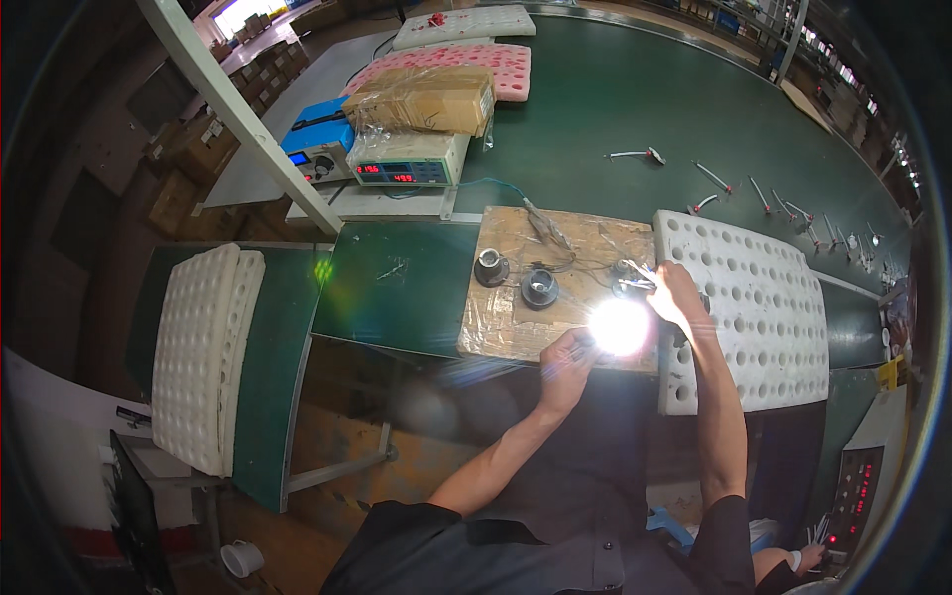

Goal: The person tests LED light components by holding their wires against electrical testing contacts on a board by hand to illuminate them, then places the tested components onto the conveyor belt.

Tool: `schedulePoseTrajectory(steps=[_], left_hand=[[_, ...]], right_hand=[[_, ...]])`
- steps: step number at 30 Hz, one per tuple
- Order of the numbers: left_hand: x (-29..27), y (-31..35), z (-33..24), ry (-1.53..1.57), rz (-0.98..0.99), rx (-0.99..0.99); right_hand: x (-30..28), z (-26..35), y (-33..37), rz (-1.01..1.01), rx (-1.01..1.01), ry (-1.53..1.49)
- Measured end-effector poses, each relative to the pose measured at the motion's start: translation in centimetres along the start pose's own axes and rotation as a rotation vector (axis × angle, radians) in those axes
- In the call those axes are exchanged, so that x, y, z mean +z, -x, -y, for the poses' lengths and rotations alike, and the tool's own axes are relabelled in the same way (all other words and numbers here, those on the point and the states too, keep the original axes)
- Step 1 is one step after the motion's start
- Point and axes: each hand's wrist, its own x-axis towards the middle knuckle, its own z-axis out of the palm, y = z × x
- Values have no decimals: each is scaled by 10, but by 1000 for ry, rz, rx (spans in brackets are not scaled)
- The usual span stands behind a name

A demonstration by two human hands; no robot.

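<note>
My left hand is at the near edge of the plastic-wrapped board, just beside a crazy bright light over its near right part. Glare hides my fingertips, so can't tell if they're gripping. My right hand is at the board's right edge, fingers bunched narrow by some thin pale strips, grip unclear. White foam tray's right of the board, a meter beyond its far left corner.

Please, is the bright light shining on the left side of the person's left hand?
No, the bright light glows between the left hand and the right hand.
</note>
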Motion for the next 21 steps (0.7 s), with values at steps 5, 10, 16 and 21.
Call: schedulePoseTrajectory(steps=[5,10,16,21], left_hand=[[-3,3,-1,-208,-5,67],[-4,-1,5,-144,-23,-30],[-4,-1,5,-107,-8,-12],[-1,-1,1,-151,37,-23]], right_hand=[[-8,7,2,54,1,75],[2,-2,-1,-58,-61,35],[10,-15,-5,-67,-72,17],[-1,4,-1,-58,-39,18]])
